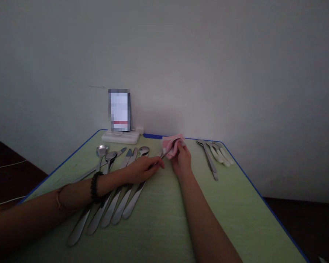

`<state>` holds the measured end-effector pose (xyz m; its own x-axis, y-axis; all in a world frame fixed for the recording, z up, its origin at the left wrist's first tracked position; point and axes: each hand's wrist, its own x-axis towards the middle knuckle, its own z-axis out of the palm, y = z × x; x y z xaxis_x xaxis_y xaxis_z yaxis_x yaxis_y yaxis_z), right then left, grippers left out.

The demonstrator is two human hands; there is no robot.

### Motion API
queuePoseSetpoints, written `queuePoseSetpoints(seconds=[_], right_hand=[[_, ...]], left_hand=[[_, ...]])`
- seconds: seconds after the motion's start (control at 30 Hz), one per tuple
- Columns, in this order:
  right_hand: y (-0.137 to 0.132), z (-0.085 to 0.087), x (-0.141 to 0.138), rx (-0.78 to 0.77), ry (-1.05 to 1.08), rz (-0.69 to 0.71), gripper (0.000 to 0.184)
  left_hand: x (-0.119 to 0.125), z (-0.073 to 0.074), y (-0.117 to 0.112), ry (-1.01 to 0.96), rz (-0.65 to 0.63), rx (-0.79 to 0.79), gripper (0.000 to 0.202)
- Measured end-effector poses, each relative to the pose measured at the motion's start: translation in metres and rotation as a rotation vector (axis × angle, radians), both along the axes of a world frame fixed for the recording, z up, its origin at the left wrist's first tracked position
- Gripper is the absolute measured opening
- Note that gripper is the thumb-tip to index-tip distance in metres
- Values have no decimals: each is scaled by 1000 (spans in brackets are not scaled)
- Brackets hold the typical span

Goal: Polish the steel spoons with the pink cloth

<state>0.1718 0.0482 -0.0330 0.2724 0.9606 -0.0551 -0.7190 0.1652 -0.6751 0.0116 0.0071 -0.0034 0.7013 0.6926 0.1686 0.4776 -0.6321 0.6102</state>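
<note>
My left hand (144, 169) pinches the handle of a slim metal utensil (159, 160) above the green table (164, 219). Its other end is wrapped in a pink cloth (173, 145), which my right hand (182, 160) grips from below. Both hands are closed. A row of several steel spoons and knives (117, 202) lies under and beside my left forearm. I cannot tell what kind of utensil is held.
A second group of several utensils (215, 155), some with white handles, lies at the table's far right. A phone on a white stand (120, 126) rests against the grey wall at the back. The table's blue edge (274, 215) runs along the right.
</note>
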Motion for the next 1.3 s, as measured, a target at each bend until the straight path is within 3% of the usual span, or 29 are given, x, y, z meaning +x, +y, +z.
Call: queuePoseSetpoints(seconds=[0.23,0.37,0.43,0.6,0.9,1.3], right_hand=[[-5,8,6,-23,148,196,14],[-15,23,4,9,181,270,33],[-17,26,1,36,169,263,34],[-12,21,-2,20,120,219,7],[-3,10,16,33,304,-17,14],[-14,22,4,94,203,252,28]], left_hand=[[-1,3,-2,33,55,-92,27],[-2,1,-2,21,59,-87,29],[-2,0,-1,25,53,-69,28],[-2,0,-1,29,36,-47,28],[-4,-2,1,-38,0,-96,31],[-4,-9,2,-138,12,-221,35]])
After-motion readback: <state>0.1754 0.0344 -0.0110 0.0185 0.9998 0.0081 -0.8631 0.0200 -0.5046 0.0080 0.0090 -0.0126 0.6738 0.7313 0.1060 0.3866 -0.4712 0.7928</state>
